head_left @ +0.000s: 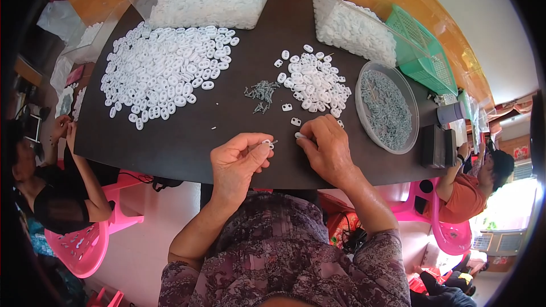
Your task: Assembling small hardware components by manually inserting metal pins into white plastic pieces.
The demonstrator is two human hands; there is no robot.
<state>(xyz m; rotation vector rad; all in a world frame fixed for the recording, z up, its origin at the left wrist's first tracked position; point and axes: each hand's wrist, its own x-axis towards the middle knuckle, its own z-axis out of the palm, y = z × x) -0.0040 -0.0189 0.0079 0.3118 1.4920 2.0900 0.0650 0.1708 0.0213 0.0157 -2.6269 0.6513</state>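
Note:
Between the thumb and fingers of my left hand (238, 162) is a small white plastic piece (268, 142), with a grey screw (275, 142) sticking out beside it. My right hand (329, 148) pinches another white plastic piece (299, 135) at the dark table top. Just beyond my right hand are two loose white pieces with holes, and past them a small heap of white oval pieces (310, 77). Left of that heap is a little pile of grey screws (263, 92). A much larger heap of white two-holed oval pieces (170, 65) spreads over the table's left side.
A round clear tub of grey screws (417, 131) stands to the right. Clear bins (256, 14) full of white parts line the back, near a green basket (424, 40). A black box (435, 146) sits at the right edge. People (455, 193) on pink chairs flank the table.

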